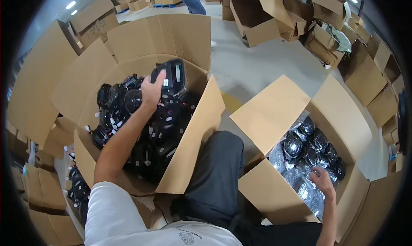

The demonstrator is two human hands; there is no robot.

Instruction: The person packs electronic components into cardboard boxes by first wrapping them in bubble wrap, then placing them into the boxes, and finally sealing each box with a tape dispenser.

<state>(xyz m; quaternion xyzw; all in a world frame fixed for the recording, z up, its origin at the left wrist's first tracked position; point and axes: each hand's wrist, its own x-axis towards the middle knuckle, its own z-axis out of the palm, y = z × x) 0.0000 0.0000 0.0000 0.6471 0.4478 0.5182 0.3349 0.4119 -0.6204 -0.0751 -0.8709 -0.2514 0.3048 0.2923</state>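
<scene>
My left hand (152,90) is closed on a black plastic housing (174,77) with a pale label, lifted above the left carton, thumb across its near side. Below it lie many similar black housings (161,128) with small white labels and connector-tipped cables. My right hand (322,180) reaches into the right carton, fingers loosely bent and apart, with nothing visible in them. It hovers over or touches clear bubble wrap (305,192); I cannot tell which. Beside that hand are several glossy black rounded parts (294,145), some in clear wrapping.
The big left carton (159,35) stands with tall flaps raised. Open flaps (270,113) of the right carton spread outward. My knee (221,160) is between the cartons. More black parts (78,188) fill a carton at far left. Cartons (249,18) and a standing person (191,0) are farther back.
</scene>
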